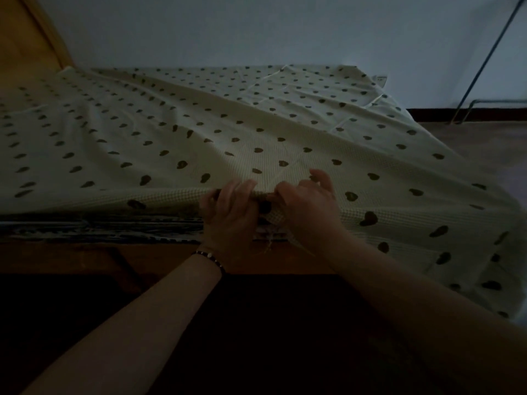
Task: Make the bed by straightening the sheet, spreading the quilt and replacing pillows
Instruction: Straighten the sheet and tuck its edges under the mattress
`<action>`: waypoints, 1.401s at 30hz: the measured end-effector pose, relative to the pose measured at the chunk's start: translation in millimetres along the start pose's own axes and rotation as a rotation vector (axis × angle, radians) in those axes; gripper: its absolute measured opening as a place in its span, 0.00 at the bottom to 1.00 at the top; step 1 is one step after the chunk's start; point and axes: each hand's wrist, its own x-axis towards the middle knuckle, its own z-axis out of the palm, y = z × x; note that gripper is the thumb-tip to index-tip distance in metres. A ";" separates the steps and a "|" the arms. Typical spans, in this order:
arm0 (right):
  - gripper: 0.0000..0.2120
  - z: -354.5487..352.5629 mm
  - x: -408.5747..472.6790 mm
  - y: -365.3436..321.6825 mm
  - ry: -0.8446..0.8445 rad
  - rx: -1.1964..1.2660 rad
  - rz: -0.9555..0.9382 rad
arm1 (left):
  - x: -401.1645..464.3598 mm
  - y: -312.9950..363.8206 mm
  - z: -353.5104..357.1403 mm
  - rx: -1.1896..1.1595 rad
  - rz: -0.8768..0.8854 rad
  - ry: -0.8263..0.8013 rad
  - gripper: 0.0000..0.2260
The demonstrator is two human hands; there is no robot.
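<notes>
The room was dim. A pale sheet (228,132) printed with small dark heart shapes lay across the bed, reaching from the wooden headboard (25,38) at the far left to the far right corner, where it hung over the side toward the floor (470,138). Long creases ran across it toward the near edge, and a folded-over layer showed near the far right.

Both hands met at the near edge of the sheet, just beside each other. The left hand (228,215) gripped the edge with its fingers curled over the top of the cloth and the thumb below. The right hand (308,206) pinched the same edge beside it, its fingers bent over a raised fold. Between the 2 hands the cloth was bunched and lifted slightly off the bed.

A beaded bracelet (209,258) sat on the left wrist. To the left of the hands, under the lifted sheet edge, a darker patterned layer (99,229) of bedding showed above the wooden bed frame (85,258). A plain pale wall (256,29) stood behind the bed, and a thin metal stand (484,67) leaned at the far right.
</notes>
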 end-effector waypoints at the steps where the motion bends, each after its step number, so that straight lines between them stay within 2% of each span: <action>1: 0.16 0.0 -5.1 1.0 0.003 -0.015 -0.055 | -5.2 0.0 -6.6 -0.006 0.024 -0.025 0.13; 3: 0.21 7.3 -21.3 0.5 0.014 -0.066 -0.203 | -20.3 -0.8 -18.4 -0.017 0.060 -0.070 0.16; 6: 0.24 34.8 -50.0 2.8 0.134 -0.178 -0.389 | -41.1 -2.6 -25.6 0.031 0.117 -0.108 0.09; 11: 0.21 60.6 -65.7 11.5 0.435 -0.228 -0.332 | -38.2 6.8 -22.1 0.041 0.083 -0.090 0.08; 16: 0.26 56.3 -72.9 17.1 0.438 -0.248 -0.355 | -34.1 15.4 -25.3 0.006 0.042 -0.059 0.12; 20: 0.30 58.0 -88.7 11.6 0.365 -0.267 -0.339 | -65.2 17.3 -40.1 -0.101 0.171 -0.121 0.11; 22: 0.29 60.6 -101.0 10.4 0.246 -0.292 -0.373 | -85.6 15.7 -44.5 -0.235 0.259 -0.207 0.11; 25: 0.25 67.1 -117.6 12.4 -0.002 -0.273 -0.522 | -111.7 13.1 -43.9 -0.418 0.332 -0.322 0.08; 28: 0.23 75.4 -129.9 12.9 -0.197 -0.174 -0.643 | -128.4 11.4 -37.4 -0.441 0.349 -0.432 0.08; 30: 0.19 81.2 -137.3 12.3 -0.280 -0.118 -0.616 | -135.6 11.1 -31.2 -0.412 0.382 -0.516 0.07; 33: 0.12 90.1 -144.3 12.4 -0.420 -0.047 -0.537 | -146.8 11.5 -19.6 -0.370 0.425 -0.726 0.12; 34: 0.11 91.2 -143.3 11.5 -0.438 -0.017 -0.526 | -149.5 11.7 -15.7 -0.355 0.426 -0.793 0.13; 36: 0.10 88.4 -133.6 5.8 -0.338 0.075 -0.509 | -145.4 13.1 -11.8 -0.316 0.400 -0.894 0.15; 39: 0.22 66.0 -95.5 -11.6 -0.190 0.180 -0.356 | -126.0 18.5 -19.4 -0.252 0.431 -0.929 0.11; 40: 0.24 60.5 -82.5 -15.5 -0.191 0.179 -0.289 | -119.0 21.0 -22.4 -0.252 0.441 -0.947 0.11; 42: 0.28 57.8 -60.0 -21.1 -0.304 0.201 -0.193 | -108.1 19.2 -31.8 -0.195 0.381 -0.980 0.13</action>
